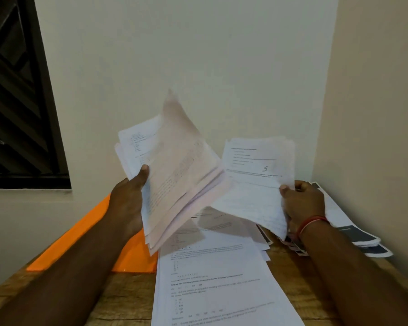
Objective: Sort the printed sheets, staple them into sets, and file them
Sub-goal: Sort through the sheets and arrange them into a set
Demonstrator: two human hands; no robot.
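The thick stack of sheets (pixel 182 175) is in the air above the middle of the table (pixel 123 297), fanned open and blurred at its top corner. Your left hand (pixel 127 198) grips its left edge, thumb on top and fingers curled behind. Your right hand (pixel 301 203) pinches a thinner bundle (pixel 252 180) at its right edge, on a page with a handwritten 5.

This looks like sorting. Keep the left grip firm so loose pages cannot slide out, and peel one page at a time, reading its heading before you lay it down.

Below, a pile of printed pages (pixel 212 278) runs back from the table's near edge. An orange folder (pixel 80 234) lies along the left edge, just beside the pile. Dark-printed sheets (pixel 358 236) crowd the right edge by the wall and could get mixed in.
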